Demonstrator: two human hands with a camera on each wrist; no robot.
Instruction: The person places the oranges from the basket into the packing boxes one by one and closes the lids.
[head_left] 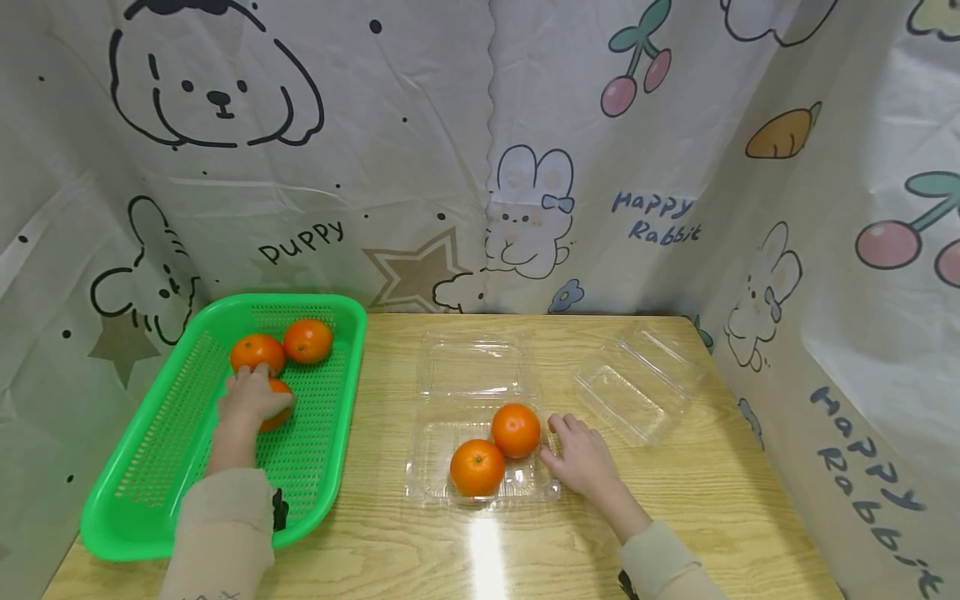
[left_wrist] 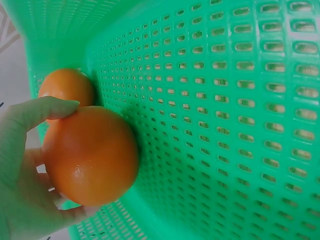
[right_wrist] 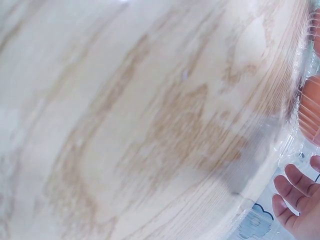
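1. On wood-grain tabletop [head_left: 382, 533]: green slotted plastic basket [head_left: 311, 450], walled probably against rolling.
2. Centre: clear plastic container [head_left: 435, 454], unfolded, bearing two round oranges [head_left: 477, 468].
3. Alongside: right hand [head_left: 583, 457], empty, loosely spread.
4. Inside basket: left hand [head_left: 246, 400], curled around another orange [left_wrist: 92, 157], likely for security.

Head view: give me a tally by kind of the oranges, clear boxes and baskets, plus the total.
Oranges: 5
Clear boxes: 2
Baskets: 1
Total: 8
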